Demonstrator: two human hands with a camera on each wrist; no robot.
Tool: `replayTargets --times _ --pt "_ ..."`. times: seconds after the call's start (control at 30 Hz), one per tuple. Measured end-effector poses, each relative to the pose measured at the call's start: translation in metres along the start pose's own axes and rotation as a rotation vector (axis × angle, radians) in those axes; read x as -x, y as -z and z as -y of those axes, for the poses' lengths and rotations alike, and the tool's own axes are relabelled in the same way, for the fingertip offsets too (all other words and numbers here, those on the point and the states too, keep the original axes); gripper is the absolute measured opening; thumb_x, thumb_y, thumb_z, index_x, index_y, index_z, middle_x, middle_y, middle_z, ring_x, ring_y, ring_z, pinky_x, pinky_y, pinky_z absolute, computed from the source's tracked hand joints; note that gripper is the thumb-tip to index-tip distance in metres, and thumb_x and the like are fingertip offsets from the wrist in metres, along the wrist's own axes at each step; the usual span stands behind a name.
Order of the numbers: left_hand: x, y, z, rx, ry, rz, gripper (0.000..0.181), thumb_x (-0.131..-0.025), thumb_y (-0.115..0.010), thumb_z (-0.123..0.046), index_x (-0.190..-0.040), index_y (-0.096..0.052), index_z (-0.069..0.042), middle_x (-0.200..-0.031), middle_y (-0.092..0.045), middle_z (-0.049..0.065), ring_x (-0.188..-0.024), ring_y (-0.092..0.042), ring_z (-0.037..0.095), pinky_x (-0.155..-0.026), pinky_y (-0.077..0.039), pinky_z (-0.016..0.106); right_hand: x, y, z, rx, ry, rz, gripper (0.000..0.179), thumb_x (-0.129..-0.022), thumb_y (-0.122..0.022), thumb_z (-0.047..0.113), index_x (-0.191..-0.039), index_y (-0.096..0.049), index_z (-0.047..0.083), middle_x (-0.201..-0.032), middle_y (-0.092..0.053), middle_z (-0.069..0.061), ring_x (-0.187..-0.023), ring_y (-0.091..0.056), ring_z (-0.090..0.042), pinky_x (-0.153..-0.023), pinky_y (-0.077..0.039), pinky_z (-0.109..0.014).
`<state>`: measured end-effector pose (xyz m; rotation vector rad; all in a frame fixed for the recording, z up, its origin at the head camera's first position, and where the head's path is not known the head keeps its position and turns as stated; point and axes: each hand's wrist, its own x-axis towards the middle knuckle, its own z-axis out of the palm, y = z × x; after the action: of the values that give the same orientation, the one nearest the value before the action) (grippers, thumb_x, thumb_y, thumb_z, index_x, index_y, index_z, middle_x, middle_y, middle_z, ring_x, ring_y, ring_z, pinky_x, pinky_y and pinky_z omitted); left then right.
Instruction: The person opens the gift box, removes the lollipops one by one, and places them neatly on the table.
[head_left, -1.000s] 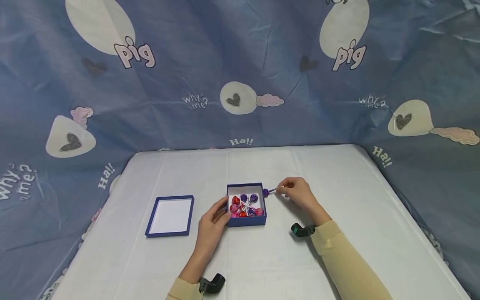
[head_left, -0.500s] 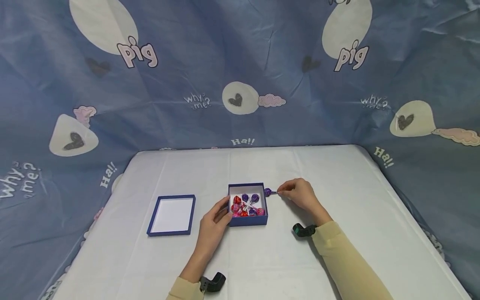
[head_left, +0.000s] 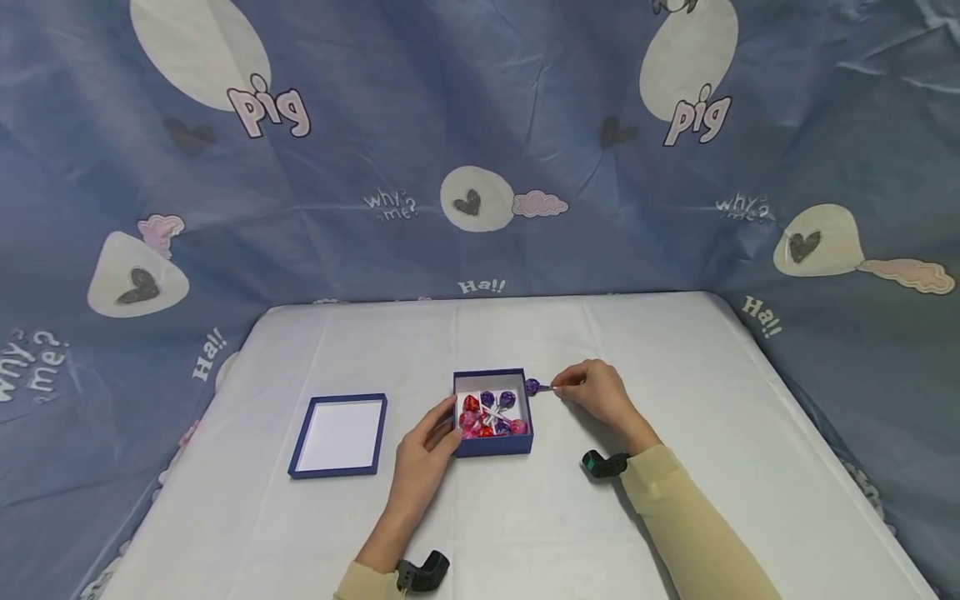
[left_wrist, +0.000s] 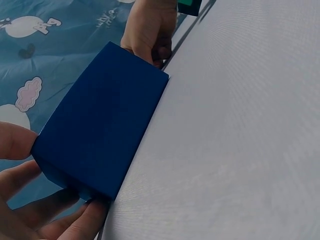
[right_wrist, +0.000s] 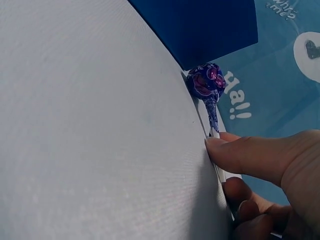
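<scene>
Since a second ago, only the purple lollipop's [head_left: 532,387] stick [right_wrist: 220,173] has shifted noticeably, from slanting away to lying nearly level in the head view; box and left hand have hardly moved. It lies just outside the box's right side, its ball at the wall; whether they touch, I cannot tell. Likely light, with a hard, perhaps crackable ball in a slick wrapper, it seems best held by the stiff stick, where the right hand's [head_left: 595,388] grip narrowly pinches it. At the box [head_left: 493,447], probably light, stiff card best held by its walls, the left hand's [head_left: 424,443] grip holds the left side. Red, pink and purple lollipops [head_left: 471,404] lie inside. Farther left, a blue-rimmed lid [head_left: 337,472] rests on the table [head_left: 555,525].
</scene>
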<state>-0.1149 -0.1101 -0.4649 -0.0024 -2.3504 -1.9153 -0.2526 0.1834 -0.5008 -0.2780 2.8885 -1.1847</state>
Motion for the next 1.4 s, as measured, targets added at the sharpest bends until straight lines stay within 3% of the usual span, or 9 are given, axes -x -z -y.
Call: replayTargets --times 0.2,0.43,0.63,0.7,0.77,0.9,1.0,1.2,1.4 --pt "0.001 0.003 0.000 -0.003 -0.008 -0.018 0.048 -0.095 -0.064 -0.002 -0.142 -0.058 -0.008 -0.146 -0.053 0.013 -0.129 -0.055 0.035 -0.106 -0.045 0.035 -0.002 -0.004 0.002 -0.002 0.013 0.011 0.006 -0.084 -0.083 0.016 -0.087 -0.081 0.021 -0.085 -0.066 0.003 -0.080 -0.055 -0.018 -0.071 -0.043 -0.034" --pt "-0.001 0.000 0.002 0.036 -0.029 0.019 0.048 -0.096 -0.064 -0.002 -0.143 -0.057 -0.008 -0.147 -0.052 0.014 -0.130 -0.053 0.036 -0.108 -0.044 0.038 0.000 0.001 0.000 0.017 -0.029 0.021 0.007 -0.084 -0.083 0.017 -0.086 -0.080 0.023 -0.088 -0.065 0.001 -0.083 -0.055 -0.020 -0.073 -0.043 -0.034" --pt "-0.004 -0.004 0.002 0.056 -0.031 0.024 0.048 -0.096 -0.063 -0.002 -0.143 -0.056 -0.008 -0.147 -0.051 0.015 -0.131 -0.053 0.036 -0.108 -0.044 0.036 -0.001 0.006 -0.002 0.026 -0.016 0.035 0.009 -0.084 -0.082 0.016 -0.088 -0.079 0.022 -0.087 -0.063 -0.001 -0.083 -0.054 -0.020 -0.074 -0.043 -0.035" --pt "-0.005 -0.005 0.004 0.054 -0.021 0.021 0.048 -0.096 -0.063 -0.002 -0.143 -0.057 -0.009 -0.147 -0.051 0.013 -0.131 -0.053 0.034 -0.108 -0.044 0.036 0.000 0.007 -0.002 0.013 -0.013 0.042 0.011 -0.083 -0.083 0.014 -0.090 -0.079 0.020 -0.087 -0.063 -0.001 -0.083 -0.054 -0.021 -0.074 -0.044 -0.035" --pt "-0.007 -0.006 0.014 0.041 -0.018 0.016 0.048 -0.096 -0.064 -0.005 -0.143 -0.057 -0.014 -0.147 -0.052 0.009 -0.130 -0.055 0.030 -0.107 -0.044 0.033 0.002 0.008 -0.002 -0.010 -0.017 0.050 0.014 -0.081 -0.083 0.011 -0.093 -0.078 0.018 -0.087 -0.063 -0.001 -0.083 -0.054 -0.021 -0.075 -0.044 -0.035" --pt "-0.004 -0.002 0.013 0.025 0.003 0.009 0.048 -0.097 -0.064 -0.006 -0.143 -0.058 -0.015 -0.147 -0.053 0.007 -0.130 -0.055 0.029 -0.107 -0.045 0.032 0.006 0.010 0.002 -0.042 -0.031 0.069 0.024 -0.080 -0.083 0.009 -0.102 -0.078 0.016 -0.091 -0.065 -0.002 -0.086 -0.056 -0.021 -0.077 -0.046 -0.036" --pt "-0.003 -0.001 0.007 0.018 0.011 0.009 0.048 -0.096 -0.063 -0.003 -0.143 -0.057 -0.010 -0.147 -0.052 0.012 -0.130 -0.054 0.033 -0.107 -0.044 0.036 0.007 0.015 0.008 -0.038 -0.043 0.073 0.031 -0.079 -0.084 0.009 -0.109 -0.076 0.014 -0.098 -0.068 -0.005 -0.091 -0.060 -0.023 -0.080 -0.049 -0.039" --pt "-0.009 -0.003 0.033 0.015 0.015 0.001 0.049 -0.096 -0.065 -0.007 -0.144 -0.057 -0.019 -0.148 -0.051 0.007 -0.130 -0.055 0.029 -0.107 -0.044 0.031 0.007 0.027 0.029 -0.010 -0.010 0.042 0.035 -0.084 -0.081 0.017 -0.118 -0.074 0.011 -0.108 -0.070 -0.012 -0.095 -0.065 -0.027 -0.080 -0.053 -0.044" --pt "-0.011 -0.002 0.039 0.027 -0.020 0.015 0.048 -0.097 -0.066 -0.013 -0.142 -0.058 -0.025 -0.147 -0.052 0.003 -0.130 -0.055 0.025 -0.106 -0.044 0.028 0.006 0.029 0.059 0.001 0.068 0.010 0.029 -0.083 -0.082 0.020 -0.112 -0.077 0.017 -0.105 -0.073 -0.010 -0.087 -0.062 -0.022 -0.073 -0.051 -0.039"
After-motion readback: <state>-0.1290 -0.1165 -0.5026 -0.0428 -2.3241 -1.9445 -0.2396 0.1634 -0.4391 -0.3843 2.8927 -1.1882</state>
